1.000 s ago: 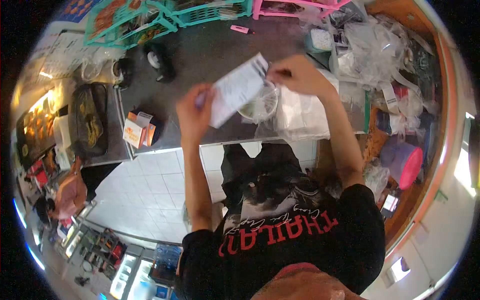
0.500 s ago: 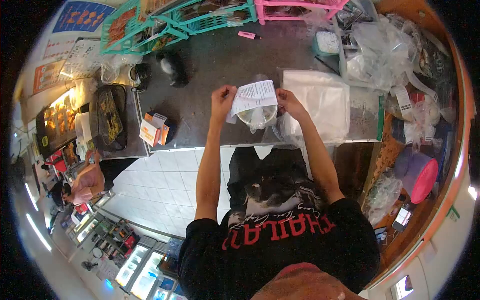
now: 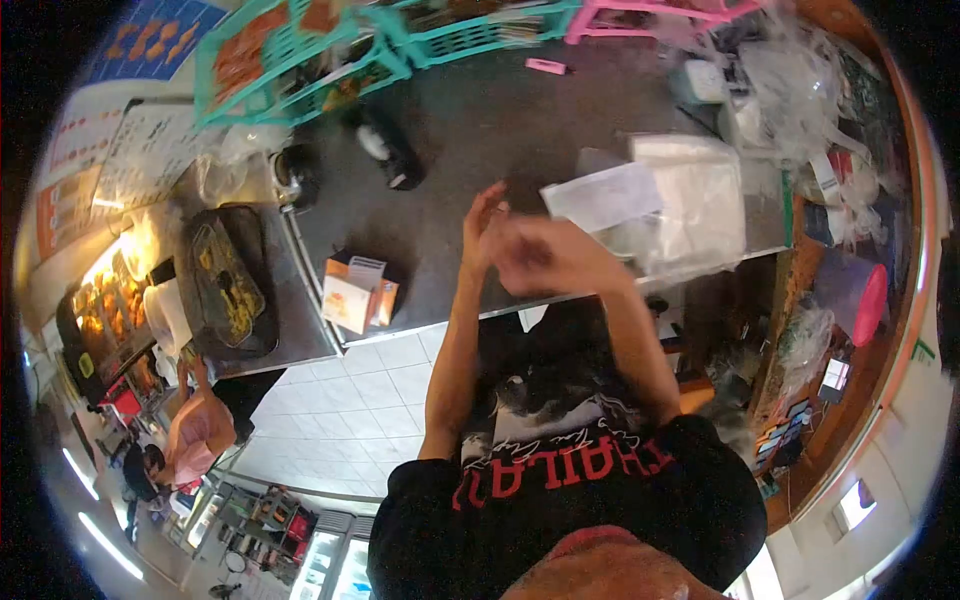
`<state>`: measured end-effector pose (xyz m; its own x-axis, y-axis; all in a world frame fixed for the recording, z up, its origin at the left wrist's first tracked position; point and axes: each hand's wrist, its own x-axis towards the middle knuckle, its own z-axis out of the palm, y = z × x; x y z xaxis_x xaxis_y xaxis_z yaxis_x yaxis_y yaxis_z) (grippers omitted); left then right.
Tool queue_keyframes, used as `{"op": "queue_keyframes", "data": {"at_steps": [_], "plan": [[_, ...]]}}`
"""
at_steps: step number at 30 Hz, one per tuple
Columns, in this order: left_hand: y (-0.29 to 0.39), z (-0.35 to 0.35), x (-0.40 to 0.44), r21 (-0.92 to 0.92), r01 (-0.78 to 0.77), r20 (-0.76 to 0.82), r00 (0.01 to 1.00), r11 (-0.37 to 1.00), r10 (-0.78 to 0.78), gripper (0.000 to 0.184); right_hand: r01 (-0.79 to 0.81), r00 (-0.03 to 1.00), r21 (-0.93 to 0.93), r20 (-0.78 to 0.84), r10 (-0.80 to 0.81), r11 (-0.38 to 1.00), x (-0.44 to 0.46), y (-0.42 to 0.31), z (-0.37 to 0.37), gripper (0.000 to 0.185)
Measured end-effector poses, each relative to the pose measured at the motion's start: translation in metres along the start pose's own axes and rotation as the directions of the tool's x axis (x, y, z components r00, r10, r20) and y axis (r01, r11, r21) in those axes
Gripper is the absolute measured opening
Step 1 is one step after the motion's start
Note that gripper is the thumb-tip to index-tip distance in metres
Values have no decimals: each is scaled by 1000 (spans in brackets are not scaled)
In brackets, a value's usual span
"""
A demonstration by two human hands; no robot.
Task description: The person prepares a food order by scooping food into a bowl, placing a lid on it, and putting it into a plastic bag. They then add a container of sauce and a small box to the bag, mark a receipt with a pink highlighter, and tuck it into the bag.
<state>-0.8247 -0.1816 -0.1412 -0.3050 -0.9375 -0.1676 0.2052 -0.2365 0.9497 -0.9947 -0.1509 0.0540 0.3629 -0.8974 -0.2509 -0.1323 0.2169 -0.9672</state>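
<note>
My left hand [image 3: 480, 228] is raised above the near part of the dark table, its visible fingers stretched upward and holding nothing I can see. Crossing in front of it is my right hand [image 3: 545, 255], smeared by motion, so its fingers cannot be read. To the right of both hands, a white paper slip [image 3: 608, 196] lies apart from them. It overlaps a stack of clear plastic bags [image 3: 695, 200]. A pale round shape [image 3: 625, 240], partly hidden by the slip, shows just below it.
An orange-and-white box [image 3: 350, 302] stands near the table's front edge. A black-and-white object [image 3: 385, 148] lies farther back. Green baskets [image 3: 480, 38], a pink basket [image 3: 660, 18] and a pink marker [image 3: 546, 66] line the back. A person [image 3: 200, 425] works at left.
Both hands have let go of the paper slip and come together at the left of it. The slip now lies by the plastic bags. The view has shifted.
</note>
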Motion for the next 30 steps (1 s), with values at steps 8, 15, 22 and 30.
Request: {"op": "queue_keyframes", "data": {"at_steps": [8, 15, 22, 30], "plan": [[1, -124, 31, -133, 281, -318, 896, 950, -310, 23, -508, 811, -190, -435, 392, 840, 285, 121, 110, 55], [-26, -176, 56, -535, 259, 60, 961, 804, -270, 54, 32, 711, 26, -703, -4, 999, 157, 130, 176, 22], [1, -164, 57, -40, 311, -101, 944, 950, -313, 35, -206, 759, -7, -633, 155, 979, 122, 203, 192, 15], [-50, -172, 67, 508, 94, -228, 973, 856, 28, 18, -313, 725, -287, -688, 33, 905, 137, 219, 178, 28]]}}
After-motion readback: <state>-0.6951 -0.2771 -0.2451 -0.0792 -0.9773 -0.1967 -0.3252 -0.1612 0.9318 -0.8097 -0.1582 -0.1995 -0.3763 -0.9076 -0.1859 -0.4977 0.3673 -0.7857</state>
